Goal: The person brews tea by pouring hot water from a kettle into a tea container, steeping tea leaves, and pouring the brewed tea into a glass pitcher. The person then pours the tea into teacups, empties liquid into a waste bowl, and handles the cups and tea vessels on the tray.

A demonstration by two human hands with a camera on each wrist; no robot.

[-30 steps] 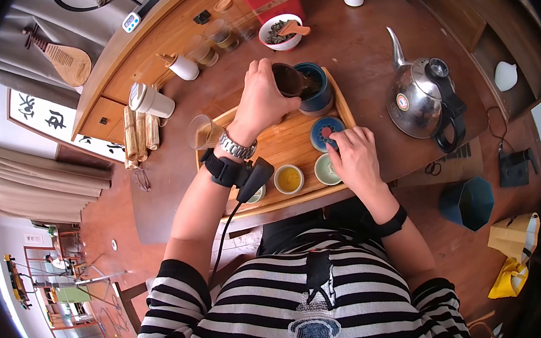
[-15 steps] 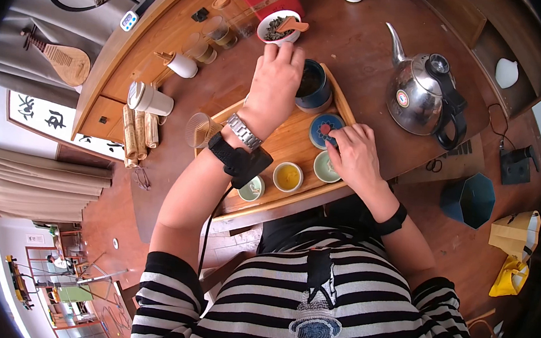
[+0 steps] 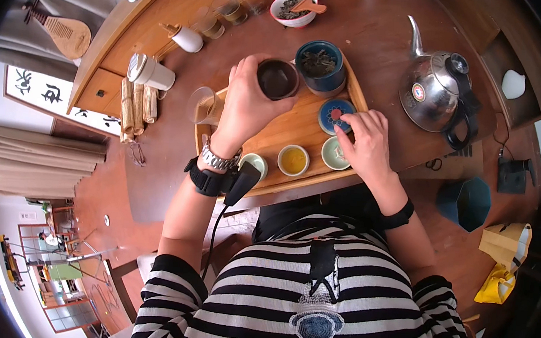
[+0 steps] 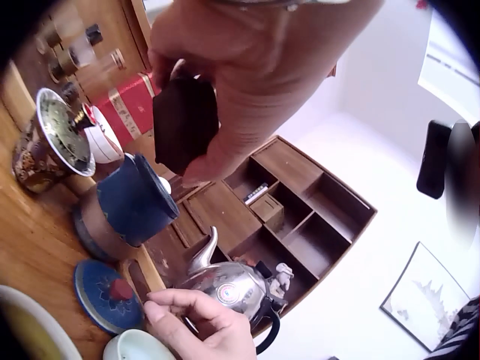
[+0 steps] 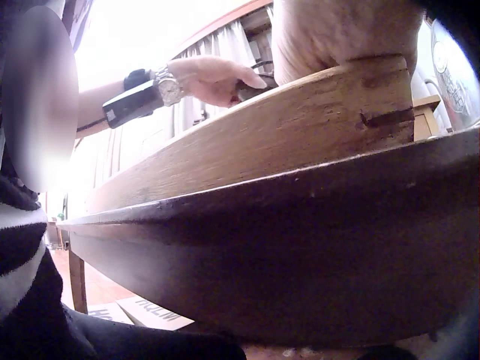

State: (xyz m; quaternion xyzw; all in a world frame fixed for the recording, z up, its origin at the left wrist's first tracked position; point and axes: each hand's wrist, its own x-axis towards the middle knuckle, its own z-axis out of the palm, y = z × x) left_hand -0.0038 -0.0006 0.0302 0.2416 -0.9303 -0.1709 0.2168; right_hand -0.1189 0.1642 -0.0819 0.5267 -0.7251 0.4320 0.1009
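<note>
My left hand [image 3: 247, 101] grips a small dark brown bowl [image 3: 278, 80] by its sides, above the wooden tray [image 3: 274, 130]. From the left wrist, the dark brown bowl [image 4: 184, 124] hangs above the rest. Just right of it stands a blue pot [image 3: 321, 86] with dark tea leaves [image 3: 316, 61] inside. The pot's blue lid [image 3: 328, 124], with a red knob, lies on the tray. Beside that lid, my right hand [image 3: 369, 143] has loosely bent fingers, thumb and forefinger apart, over the edge of a pale green cup [image 3: 332, 155].
A cup of yellow tea [image 3: 293, 161] and another green cup [image 3: 254, 165] line the tray's near side. A patterned cup [image 4: 56, 142] also stands there. Farther back sits a white bowl [image 3: 291, 18] of leaves with a wooden scoop; a steel kettle [image 3: 437, 90] stands to the right.
My left hand, earlier tilting the dark bowl at the blue pot, has drawn it back left, its inside now facing up. The right hand has stayed near the lid.
</note>
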